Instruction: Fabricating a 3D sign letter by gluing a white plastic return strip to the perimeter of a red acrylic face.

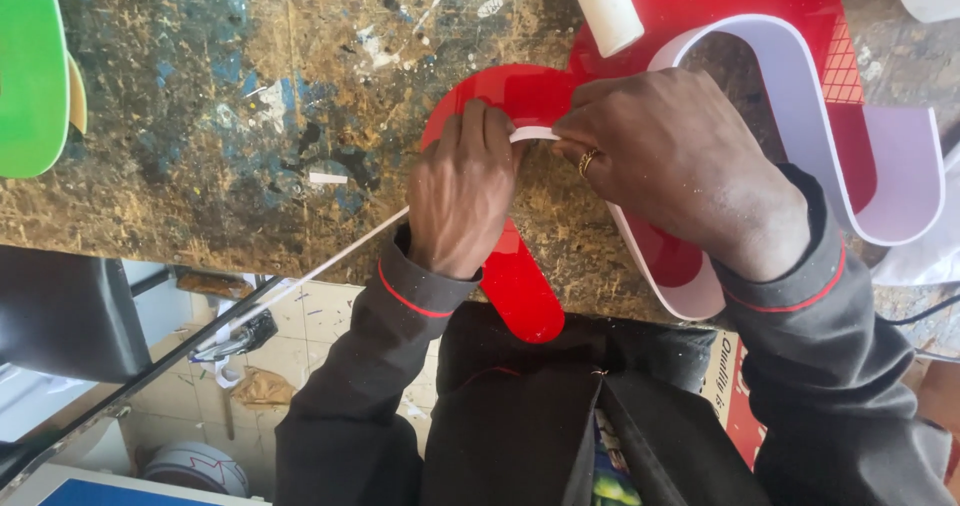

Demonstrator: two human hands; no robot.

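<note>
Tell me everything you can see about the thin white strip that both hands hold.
The white strip is narrow, flat and flexible, like plastic. The left hand and right hand pinch it against the curved edge of the glossy red piece. From under the left hand it runs long and straight, down-left past the edge of the worn workbench.

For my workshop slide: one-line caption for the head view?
Both hands, left hand and right hand, press a white strip onto a red curved panel.

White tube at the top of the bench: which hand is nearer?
Right. The right hand sits just below the white tube, pinching a white strip on the red acrylic shape. The left hand is lower and further left.
</note>
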